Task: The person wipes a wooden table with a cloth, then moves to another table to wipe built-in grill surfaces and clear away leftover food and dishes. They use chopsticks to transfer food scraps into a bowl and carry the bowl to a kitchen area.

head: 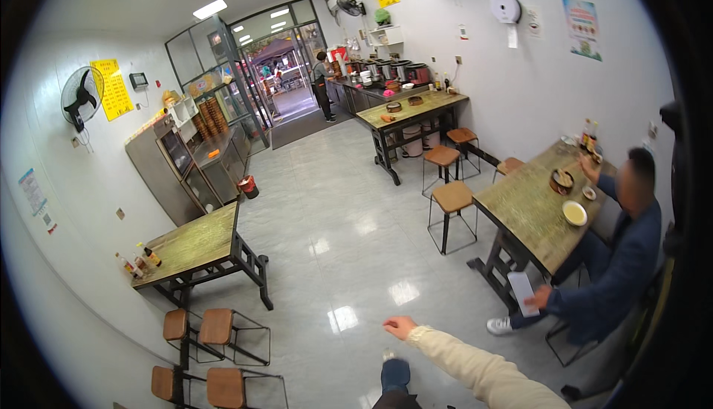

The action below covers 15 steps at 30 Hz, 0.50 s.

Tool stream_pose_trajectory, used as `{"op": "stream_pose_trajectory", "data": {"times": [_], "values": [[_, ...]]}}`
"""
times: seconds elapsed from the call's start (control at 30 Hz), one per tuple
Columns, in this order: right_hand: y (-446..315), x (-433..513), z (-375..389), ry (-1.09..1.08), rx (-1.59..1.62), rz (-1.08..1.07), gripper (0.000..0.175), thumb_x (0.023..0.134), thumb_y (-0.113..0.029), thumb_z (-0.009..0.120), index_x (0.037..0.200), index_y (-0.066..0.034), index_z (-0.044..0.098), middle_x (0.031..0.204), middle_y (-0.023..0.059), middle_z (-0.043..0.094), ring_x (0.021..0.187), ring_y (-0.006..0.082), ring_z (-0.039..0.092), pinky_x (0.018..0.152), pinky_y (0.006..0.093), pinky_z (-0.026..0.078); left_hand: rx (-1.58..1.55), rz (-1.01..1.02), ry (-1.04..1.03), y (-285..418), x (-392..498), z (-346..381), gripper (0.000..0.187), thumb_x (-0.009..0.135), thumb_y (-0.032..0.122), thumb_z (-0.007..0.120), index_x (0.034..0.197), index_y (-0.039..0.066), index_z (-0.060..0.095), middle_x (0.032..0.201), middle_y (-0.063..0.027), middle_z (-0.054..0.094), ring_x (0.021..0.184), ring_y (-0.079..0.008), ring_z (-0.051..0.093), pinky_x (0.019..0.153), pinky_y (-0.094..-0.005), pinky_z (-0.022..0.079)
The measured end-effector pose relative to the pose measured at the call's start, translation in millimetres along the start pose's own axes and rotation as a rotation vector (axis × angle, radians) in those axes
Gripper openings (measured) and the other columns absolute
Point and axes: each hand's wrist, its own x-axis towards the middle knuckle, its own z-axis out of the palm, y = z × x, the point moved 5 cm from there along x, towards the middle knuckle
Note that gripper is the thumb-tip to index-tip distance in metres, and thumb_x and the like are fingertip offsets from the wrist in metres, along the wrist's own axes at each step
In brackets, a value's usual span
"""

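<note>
My right hand [400, 327], at the end of a cream sleeve [473, 359], hangs over the grey tiled floor [312, 275] at the bottom centre. Its fingers are loosely curled, and nothing shows in them; whether they are fully closed is unclear. My left hand is out of view. Below the hand one of my shoes and a blue trouser leg [395, 375] show. To the right a seated person in a dark blue jacket [629, 264] holds a white sheet or phone-like object [522, 292] beside a table [518, 203] bearing a steamer basket [561, 182] and a bowl [574, 213].
At the left stand a wooden-topped table [195, 242] with sauce bottles and several stools [216, 325]. More stools [452, 196] stand right of centre. Another table [412, 109] is farther back. A person in an apron [322, 86] stands at the counter near the glass doorway.
</note>
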Motion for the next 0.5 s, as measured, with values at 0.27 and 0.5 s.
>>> {"op": "stream_pose_trajectory", "data": {"times": [0.27, 0.5], "values": [[234, 220, -70, -0.222, -0.030, 0.506, 0.024, 0.074, -0.024, 0.061, 0.091, -0.0060, 0.063, 0.078, 0.0068, 0.064, 0.067, 0.0122, 0.061, 0.066, 0.0265, 0.048, 0.350, -0.103, -0.292, 131, 249, -22, 0.036, 0.083, 0.028, 0.049, 0.110, 0.005, 0.052, 0.104, -0.0116, 0.057, 0.094, -0.0200, 0.055, 0.082, -0.0303, 0.045], [357, 305, -349, 0.609, 0.066, 0.732, 0.012, 0.069, -0.015, 0.060, 0.067, -0.0034, 0.064, 0.061, 0.0080, 0.062, 0.059, 0.0171, 0.060, 0.059, 0.0295, 0.048, 0.058, -0.182, -0.585, 440, 444, -22, 0.024, 0.082, 0.014, 0.049, 0.101, 0.002, 0.056, 0.092, -0.0091, 0.061, 0.083, -0.0162, 0.058, 0.072, -0.0259, 0.046]]}}
